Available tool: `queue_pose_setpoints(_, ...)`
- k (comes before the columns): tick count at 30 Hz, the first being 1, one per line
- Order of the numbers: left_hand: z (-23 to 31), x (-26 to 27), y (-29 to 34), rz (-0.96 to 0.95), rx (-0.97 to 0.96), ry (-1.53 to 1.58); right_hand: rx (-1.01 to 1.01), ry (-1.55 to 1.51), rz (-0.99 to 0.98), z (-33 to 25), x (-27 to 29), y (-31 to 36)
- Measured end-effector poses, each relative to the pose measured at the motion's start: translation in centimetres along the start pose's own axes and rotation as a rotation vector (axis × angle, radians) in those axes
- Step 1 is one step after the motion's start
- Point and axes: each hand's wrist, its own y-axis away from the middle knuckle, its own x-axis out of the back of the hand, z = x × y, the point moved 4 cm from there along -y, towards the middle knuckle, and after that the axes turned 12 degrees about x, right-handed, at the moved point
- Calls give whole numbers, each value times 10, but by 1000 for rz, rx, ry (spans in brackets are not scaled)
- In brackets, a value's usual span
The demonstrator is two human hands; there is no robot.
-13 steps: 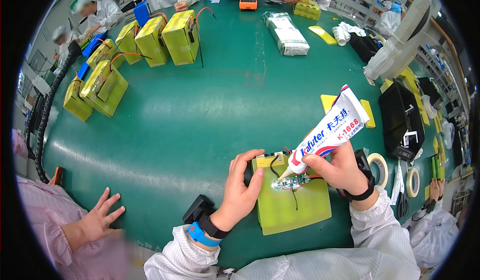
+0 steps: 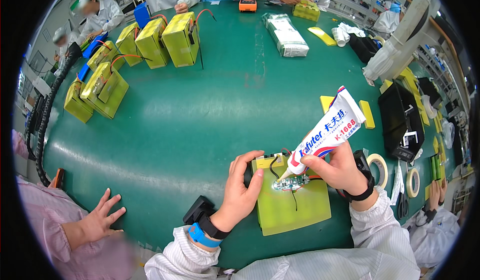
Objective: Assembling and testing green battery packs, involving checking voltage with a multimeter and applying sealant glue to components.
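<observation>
A yellow-wrapped battery pack [image 2: 295, 215] lies on the table in front of me, with a small green circuit board [image 2: 296, 181] on its upper face. My left hand [image 2: 242, 190] grips the pack's left edge, thumb on top and fingers around the far left corner. In my right hand [image 2: 340, 167] is a white, blue and red glue tube [image 2: 327, 129], tilted nozzle-down. Its nozzle tip meets the left end of the board, beside a black wire; whether glue comes out is too small to tell. Some of my right fingers are hidden behind the tube.
Several yellow battery packs [image 2: 180, 40] with loose wires stand at the far left. Masking tape rolls [image 2: 378, 170], scissors [image 2: 403, 205] and a black bin [image 2: 400, 120] are on the right. Another person's hand [image 2: 97, 217] rests at the left. A wrapped white package [image 2: 286, 35] lies further back.
The glue tube's tail end has shifted slightly left, while its nozzle stays at the board. My left hand and the pack have hardly moved. A co-worker's hands at the far right have shifted.
</observation>
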Motion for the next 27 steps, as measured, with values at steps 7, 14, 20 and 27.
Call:
queue_pose_setpoints(7, -1, 2, -1, -27, -74, -125, -192, -236, 185, 14, 5, 4)
queue_pose_setpoints(14, -2, 0, -1, -51, -54, -102, -308, -633, 355, 23, 23, 5)
queue_pose_setpoints(20, -1, 0, 0, -3, 9, 7, -182, -344, 107, 5, 13, 5)
queue_pose_setpoints(27, 0, 0, 0, 1, 14, 13, -145, -146, -35, 1, 5, 1)
